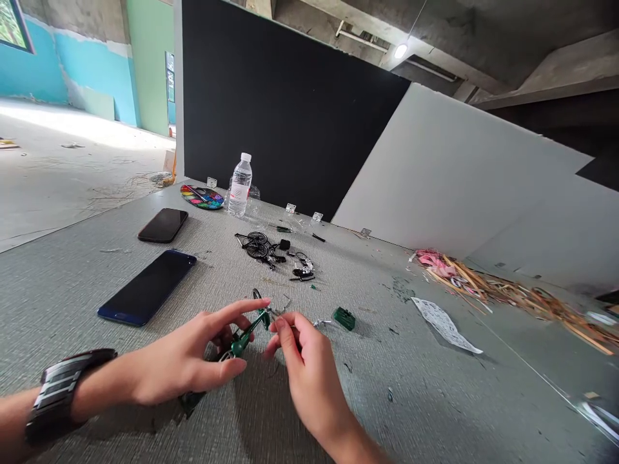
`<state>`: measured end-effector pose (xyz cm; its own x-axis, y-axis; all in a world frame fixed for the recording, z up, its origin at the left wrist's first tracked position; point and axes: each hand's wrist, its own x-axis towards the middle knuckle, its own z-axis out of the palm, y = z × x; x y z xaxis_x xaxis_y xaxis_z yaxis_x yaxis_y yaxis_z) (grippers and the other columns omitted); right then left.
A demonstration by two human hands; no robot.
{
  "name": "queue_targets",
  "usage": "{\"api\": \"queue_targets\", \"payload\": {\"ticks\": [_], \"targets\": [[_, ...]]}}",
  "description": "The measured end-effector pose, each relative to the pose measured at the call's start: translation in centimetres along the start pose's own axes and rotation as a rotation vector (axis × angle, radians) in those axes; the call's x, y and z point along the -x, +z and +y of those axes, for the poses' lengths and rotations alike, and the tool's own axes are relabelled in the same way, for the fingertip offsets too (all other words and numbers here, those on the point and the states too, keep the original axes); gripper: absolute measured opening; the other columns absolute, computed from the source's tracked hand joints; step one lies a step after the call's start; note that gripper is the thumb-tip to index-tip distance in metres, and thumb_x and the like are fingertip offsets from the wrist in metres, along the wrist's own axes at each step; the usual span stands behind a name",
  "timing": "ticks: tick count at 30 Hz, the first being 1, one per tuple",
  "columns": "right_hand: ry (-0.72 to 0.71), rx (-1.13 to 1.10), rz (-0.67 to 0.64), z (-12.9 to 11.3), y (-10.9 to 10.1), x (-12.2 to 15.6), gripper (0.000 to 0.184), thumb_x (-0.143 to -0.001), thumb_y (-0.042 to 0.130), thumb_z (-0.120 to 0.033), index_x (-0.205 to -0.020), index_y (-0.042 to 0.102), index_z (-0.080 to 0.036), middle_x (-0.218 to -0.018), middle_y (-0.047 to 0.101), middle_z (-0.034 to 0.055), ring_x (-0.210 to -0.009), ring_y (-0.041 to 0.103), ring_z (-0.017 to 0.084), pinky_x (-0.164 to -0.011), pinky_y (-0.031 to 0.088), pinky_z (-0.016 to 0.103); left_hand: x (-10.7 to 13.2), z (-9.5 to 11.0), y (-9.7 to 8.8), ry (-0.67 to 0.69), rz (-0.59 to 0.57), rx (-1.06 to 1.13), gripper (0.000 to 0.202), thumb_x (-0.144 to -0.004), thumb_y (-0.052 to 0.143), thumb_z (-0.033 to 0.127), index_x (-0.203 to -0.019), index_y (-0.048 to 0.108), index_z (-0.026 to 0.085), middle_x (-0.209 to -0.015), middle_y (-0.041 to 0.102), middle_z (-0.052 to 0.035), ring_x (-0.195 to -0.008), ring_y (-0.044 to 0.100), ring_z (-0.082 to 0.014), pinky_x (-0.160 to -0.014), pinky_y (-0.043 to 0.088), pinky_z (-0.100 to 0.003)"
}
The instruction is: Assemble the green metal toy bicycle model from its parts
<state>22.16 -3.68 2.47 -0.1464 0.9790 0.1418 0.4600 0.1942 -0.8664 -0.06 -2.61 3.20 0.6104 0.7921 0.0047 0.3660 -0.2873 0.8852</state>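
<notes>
My left hand [186, 354] grips the frame of a green miniature model bicycle [246, 338], with its fingers around the green tube. My right hand [294, 351] pinches a small silver metal part [276, 316] at the upper end of the model. The model's lower wheel is mostly hidden beneath my left hand. A small green plastic piece [344, 318] lies on the grey table [387, 393] just beyond my right hand. Farther ahead sit a black miniature bicycle [256, 245] and several small black and silver parts [302, 265].
Left of my hands lie a blue-edged smartphone [147, 288] and a dark smartphone [163, 225]. Near the far edge stand a plastic water bottle [240, 185] and a watercolour palette [202, 197]. A printed paper sheet [445, 325] and a heap of wood strips [503, 293] lie to the right.
</notes>
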Motion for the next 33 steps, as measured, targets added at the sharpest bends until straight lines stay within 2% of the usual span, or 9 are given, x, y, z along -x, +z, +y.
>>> {"api": "queue_targets", "payload": {"ticks": [4,7,9,13,20,23,27,33], "targets": [[0.001,0.021,0.0,0.0,-0.2,0.1,0.037,-0.107,0.042,-0.047,-0.092,0.064,-0.02,-0.068,0.059,-0.0019,-0.06,0.051,0.015,-0.055,0.037,0.026,0.1,-0.2,0.1,0.005,-0.001,0.035,0.074,-0.096,0.061,0.043,-0.162,0.029,0.034,-0.124,0.066,-0.0069,-0.101,0.059,-0.028,-0.09,0.052,-0.044],[-0.03,0.061,0.016,0.0,-0.2,0.3,0.024,-0.104,0.049,-0.042,-0.1,0.06,-0.021,-0.083,0.065,0.0011,-0.072,0.058,0.017,-0.063,0.043,0.026,0.2,-0.6,0.2,0.001,0.008,0.064,0.074,-0.096,0.061,0.043,-0.162,0.028,0.036,-0.132,0.064,-0.0067,-0.104,0.059,-0.0281,-0.092,0.051,-0.044],[-0.06,0.076,0.029,0.2,-0.2,0.4,0.02,-0.103,0.05,-0.039,-0.097,0.057,-0.021,-0.085,0.066,0.0022,-0.073,0.059,0.017,-0.065,0.045,0.026,0.1,-0.9,0.3,0.001,0.006,0.072,0.075,-0.095,0.062,0.043,-0.162,0.028,0.037,-0.135,0.063,-0.0068,-0.105,0.059,-0.0286,-0.094,0.051,-0.045],[-0.117,0.098,0.042,0.5,-0.1,0.4,0.023,-0.105,0.047,-0.036,-0.087,0.054,-0.022,-0.076,0.062,0.0,-0.064,0.055,0.015,-0.058,0.04,0.025,0.1,-1.2,0.3,-0.01,0.004,0.07,0.074,-0.096,0.061,0.044,-0.162,0.028,0.037,-0.138,0.062,-0.0071,-0.108,0.058,-0.03,-0.097,0.05,-0.049],[-0.07,0.089,-0.033,0.2,-0.4,0.4,0.033,-0.108,0.039,-0.038,-0.091,0.061,-0.021,-0.06,0.056,-0.0034,-0.052,0.051,0.014,-0.052,0.038,0.025,0.1,-0.9,0.2,-0.004,0.001,0.02,0.076,-0.095,0.061,0.048,-0.162,0.028,0.036,-0.134,0.063,-0.0078,-0.107,0.059,-0.0314,-0.101,0.047,-0.054],[-0.076,0.119,-0.023,0.1,-0.4,0.4,0.036,-0.109,0.037,-0.039,-0.09,0.062,-0.021,-0.064,0.06,-0.0014,-0.057,0.054,0.015,-0.056,0.04,0.026,0.1,-0.8,0.2,0.003,0.01,0.01,0.075,-0.096,0.061,0.047,-0.162,0.029,0.035,-0.132,0.064,-0.0081,-0.104,0.06,-0.03,-0.1,0.049,-0.052],[-0.096,0.108,0.027,0.5,-0.2,0.4,0.021,-0.105,0.047,-0.039,-0.096,0.056,-0.022,-0.08,0.067,0.0018,-0.066,0.059,0.016,-0.058,0.042,0.026,0.0,-0.7,0.2,0.024,0.015,0.026,0.075,-0.096,0.061,0.047,-0.162,0.029,0.035,-0.136,0.063,-0.0087,-0.102,0.061,-0.0285,-0.096,0.052,-0.048],[-0.087,0.094,0.031,0.9,-0.1,0.3,0.026,-0.105,0.045,-0.04,-0.087,0.051,-0.023,-0.065,0.058,-0.0024,-0.054,0.049,0.014,-0.052,0.035,0.026,0.0,-0.7,0.2,0.002,-0.009,0.035,0.076,-0.095,0.061,0.047,-0.163,0.028,0.035,-0.138,0.063,-0.009,-0.105,0.06,-0.03,-0.1,0.048,-0.053]]}}
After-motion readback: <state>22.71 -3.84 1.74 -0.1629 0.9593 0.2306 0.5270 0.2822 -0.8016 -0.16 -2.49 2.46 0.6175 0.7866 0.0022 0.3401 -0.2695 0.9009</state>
